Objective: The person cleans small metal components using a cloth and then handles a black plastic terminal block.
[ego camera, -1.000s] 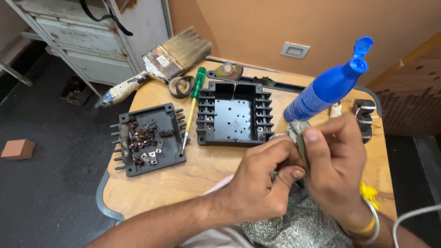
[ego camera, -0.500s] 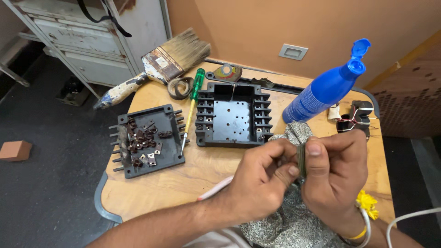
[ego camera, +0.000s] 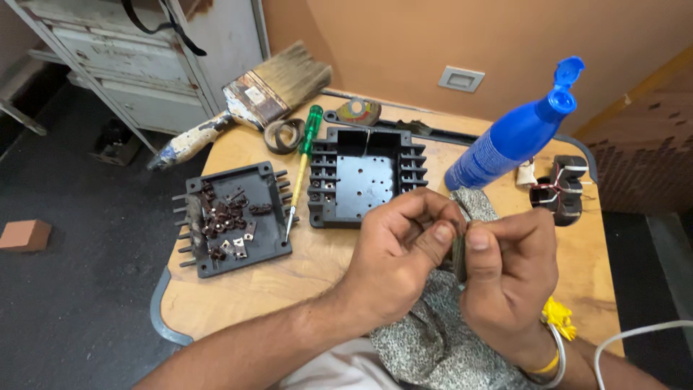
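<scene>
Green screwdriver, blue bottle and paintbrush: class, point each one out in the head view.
green screwdriver (ego camera: 310, 124), head view, on its green handle.
blue bottle (ego camera: 498, 148), head view, on its body.
paintbrush (ego camera: 289, 72), head view, on its bristles.

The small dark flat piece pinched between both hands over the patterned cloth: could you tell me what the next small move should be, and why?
Probably keep rubbing the small dark piece against the patterned cloth. The left hand and right hand both pinch it at the thumbs, directly above the cloth. Similar small parts lie in the black lid, while the black housing is empty, so the piece seems not yet ready to refit.
</scene>
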